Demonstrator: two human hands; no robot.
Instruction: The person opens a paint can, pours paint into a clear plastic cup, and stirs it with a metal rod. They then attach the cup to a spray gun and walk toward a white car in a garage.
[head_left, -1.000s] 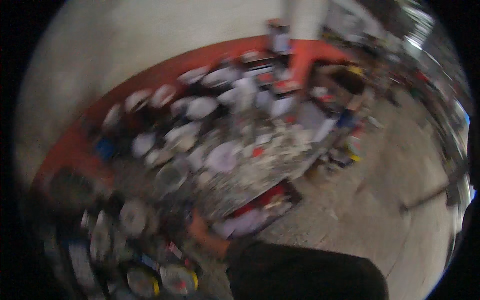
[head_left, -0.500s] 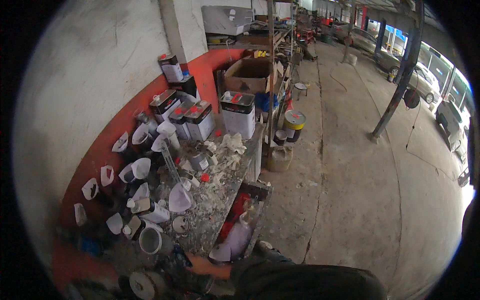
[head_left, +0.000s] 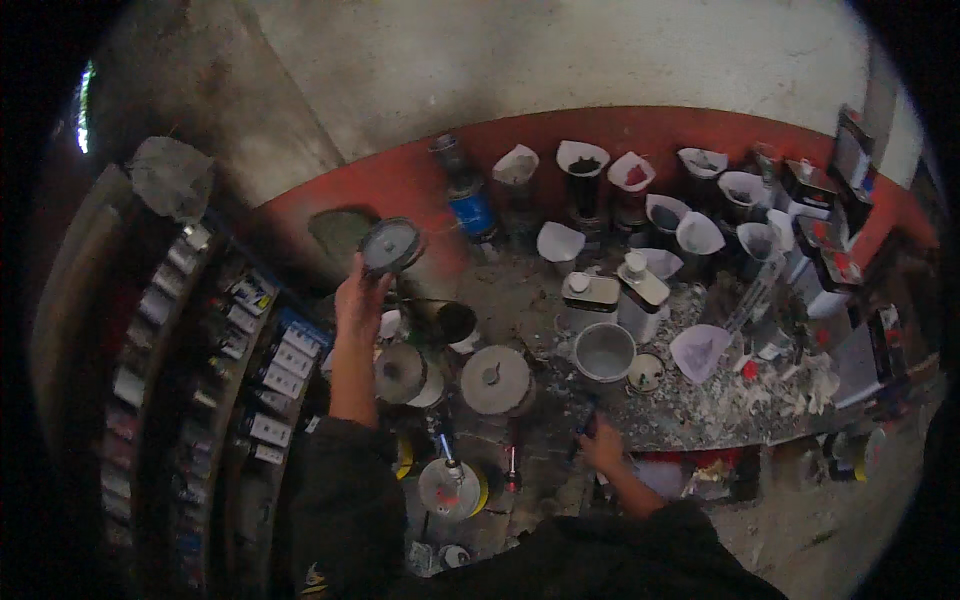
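My left hand (head_left: 355, 297) grips a round dark-rimmed lid or shallow can (head_left: 389, 243) with a grey face, raised over the left part of the bench. My right hand (head_left: 602, 446) is closed on a slim dark object (head_left: 584, 436) at the bench's front, below a grey open pot (head_left: 604, 352) and a small tin (head_left: 645, 374). To the left of that pot sit two grey lidded round cans (head_left: 495, 380) (head_left: 397, 372). Rectangular white cans with caps (head_left: 590, 290) stand behind it, and a white paper cone (head_left: 701, 353) lies to its right.
A shelf unit of small cans (head_left: 290, 370) runs along the left. Several cups with paper filters (head_left: 583, 161) line the red-and-white wall. Metal cans (head_left: 820, 270) and crumpled scraps (head_left: 800, 395) are at the bench's right. A yellow-rimmed can (head_left: 450, 490) stands in front.
The view has swung left from the aisle to the bench and shelves. My left hand has come into view, holding the lid up; my right hand remains low near the bench front.
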